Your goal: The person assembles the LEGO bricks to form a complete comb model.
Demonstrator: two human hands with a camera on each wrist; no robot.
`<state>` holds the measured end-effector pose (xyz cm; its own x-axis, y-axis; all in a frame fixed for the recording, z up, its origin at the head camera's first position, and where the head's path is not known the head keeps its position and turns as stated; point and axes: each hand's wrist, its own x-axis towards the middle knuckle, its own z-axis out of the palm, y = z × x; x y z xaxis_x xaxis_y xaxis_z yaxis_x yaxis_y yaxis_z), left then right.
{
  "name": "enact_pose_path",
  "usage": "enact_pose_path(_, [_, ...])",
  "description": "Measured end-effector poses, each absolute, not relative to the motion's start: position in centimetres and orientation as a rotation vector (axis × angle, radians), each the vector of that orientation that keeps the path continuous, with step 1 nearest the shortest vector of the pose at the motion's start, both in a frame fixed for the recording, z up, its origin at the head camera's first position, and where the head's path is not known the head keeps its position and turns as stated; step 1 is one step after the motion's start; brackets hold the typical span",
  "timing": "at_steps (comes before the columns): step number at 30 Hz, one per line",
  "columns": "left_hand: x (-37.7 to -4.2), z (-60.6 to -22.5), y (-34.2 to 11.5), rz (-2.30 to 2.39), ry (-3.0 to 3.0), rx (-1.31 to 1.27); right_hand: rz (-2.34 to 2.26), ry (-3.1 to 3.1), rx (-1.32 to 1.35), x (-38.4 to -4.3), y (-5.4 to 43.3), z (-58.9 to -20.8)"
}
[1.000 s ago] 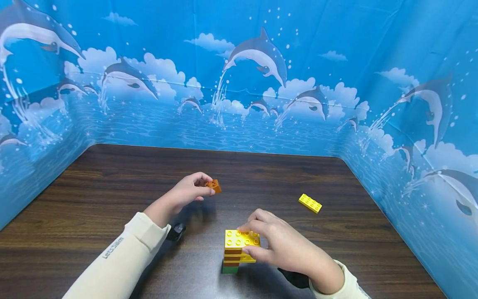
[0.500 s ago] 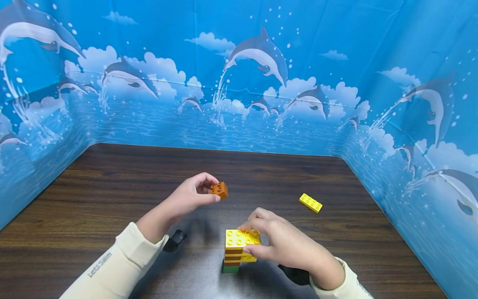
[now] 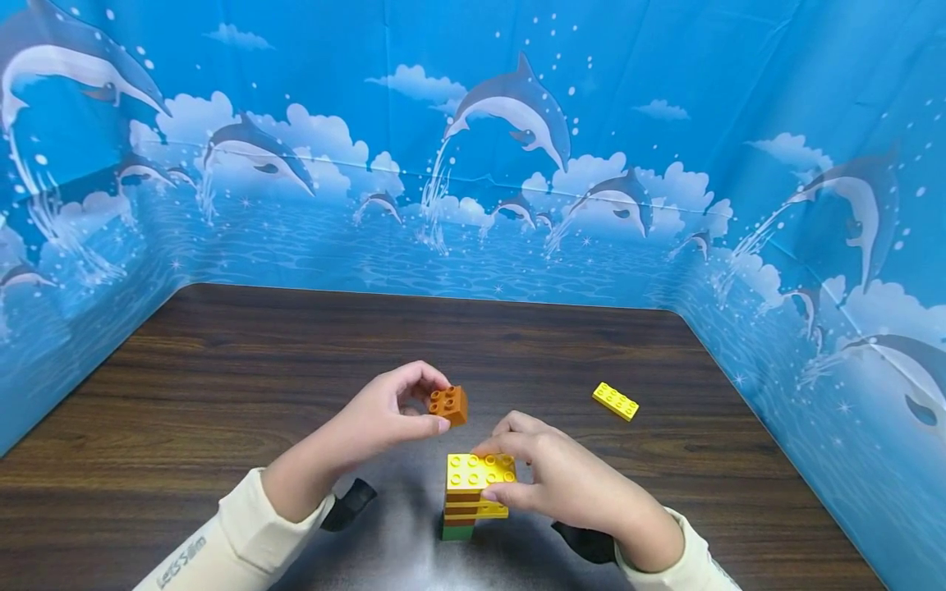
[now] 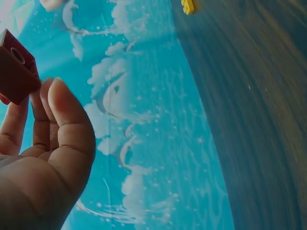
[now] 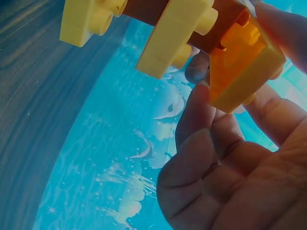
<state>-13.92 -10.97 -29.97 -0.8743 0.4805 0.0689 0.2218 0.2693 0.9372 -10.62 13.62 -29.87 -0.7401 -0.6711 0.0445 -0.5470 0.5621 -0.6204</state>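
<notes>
In the head view my left hand [image 3: 380, 419] pinches an orange-brown building brick [image 3: 448, 406] between thumb and fingers, raised to the left of and beyond a small brick tower [image 3: 458, 532]. That tower stands upright near the table's front, green at the bottom, with brown bricks and yellow plates alternating above. My right hand [image 3: 562, 480] grips the right end of its studded yellow top plate [image 3: 464, 472], thumb on the near side. The right wrist view has the yellow plate [image 5: 249, 79] close against the fingers. In the left wrist view the held brick [image 4: 17, 72] looks dark red.
A loose yellow eight-stud plate [image 3: 616, 401] lies on the dark wooden table [image 3: 244, 353], right of the tower and farther back. A blue dolphin-print curtain [image 3: 332, 180] encloses the table's back and sides. Black straps with devices [image 3: 351, 504] hang under both wrists.
My left hand has carried the orange-brown brick right and nearer, toward the tower, turning its studs more toward the head camera. The right hand and the tower have stayed put.
</notes>
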Motion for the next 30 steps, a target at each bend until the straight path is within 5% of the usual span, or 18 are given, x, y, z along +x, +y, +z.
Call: enact_pose_path(30, [-10.6,-29.7,-9.8,1.370,2.442,0.830,-0.900,2.644,-1.036,-10.4,13.5,-29.8])
